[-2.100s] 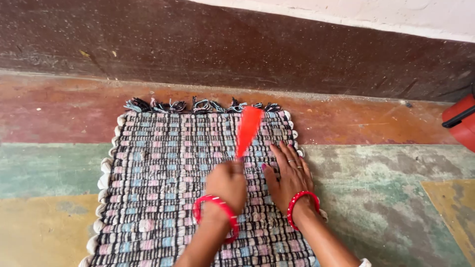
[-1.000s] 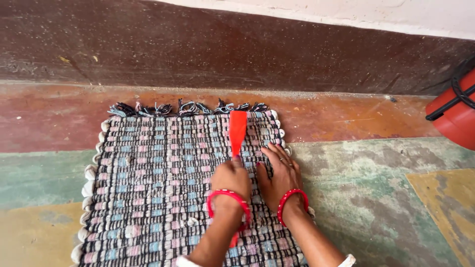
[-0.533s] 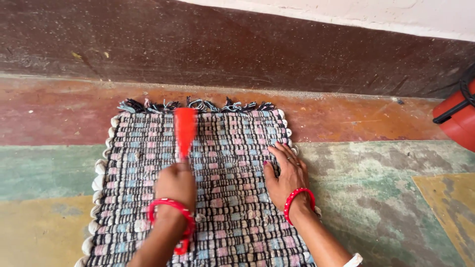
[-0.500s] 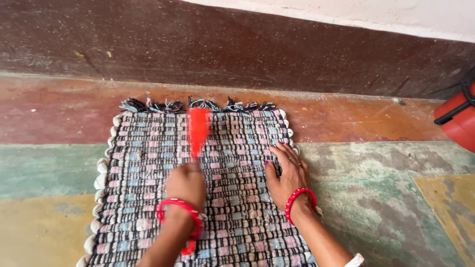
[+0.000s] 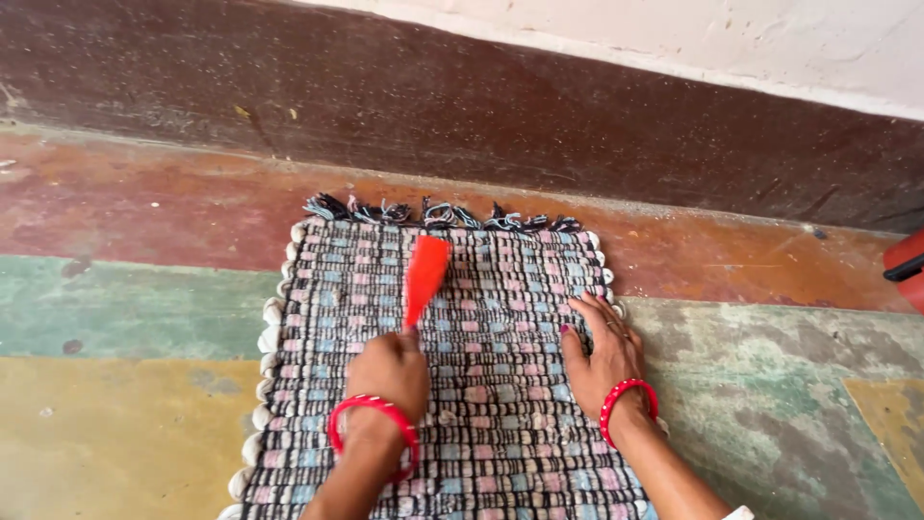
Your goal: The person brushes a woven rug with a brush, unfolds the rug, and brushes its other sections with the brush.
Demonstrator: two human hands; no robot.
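A woven rag mat (image 5: 500, 289) in black, pink and blue lies on the painted floor, with knotted fringe at its far end. My left hand (image 5: 389, 371) is closed around the handle of a red brush (image 5: 424, 275) whose flat head rests over the mat's upper middle. My right hand (image 5: 603, 351) lies flat, fingers spread, pressing on the mat's right side near its edge. Both wrists wear red bangles.
The floor is worn paint in red, green and yellow bands (image 5: 125, 308). A dark brown skirting and a pale wall (image 5: 481, 96) run behind the mat. A corner of a red object (image 5: 907, 270) shows at the right edge.
My left hand swept the red brush from the mat's right side to the left, then back toward the middle. My right hand stayed flat on the mat. The view shifted slightly.
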